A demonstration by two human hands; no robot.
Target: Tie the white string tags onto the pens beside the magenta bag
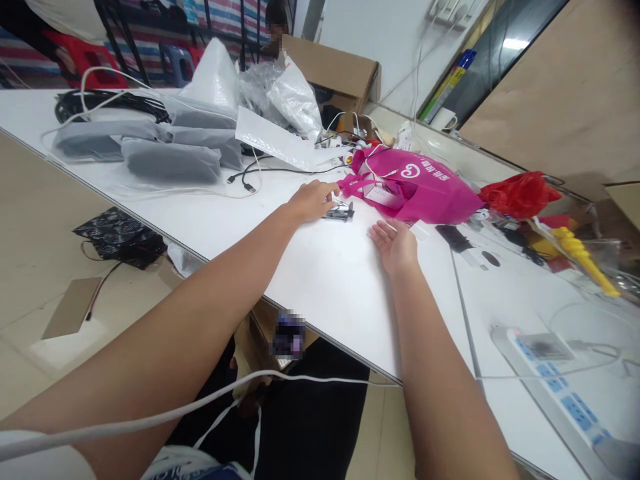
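Note:
On the white table (330, 267), my left hand (313, 201) reaches out with its fingers curved over a small silver and black metal item (341, 212). Whether the fingertips grip that item cannot be made out. My right hand (395, 245) rests on the tabletop to the right, palm turned inward, fingers apart from the thumb and nothing in them. Just beyond both hands lies a pink bag (430, 190) with white print, and a small white box (383, 195) shows at its opening.
Grey wrapped packages (173, 160) and a coiled black cable (113, 107) lie at the left. A power strip (555, 380), a red bag (523, 195) and a yellow tool (585, 257) are at the right. A white cable (270, 375) crosses low in front.

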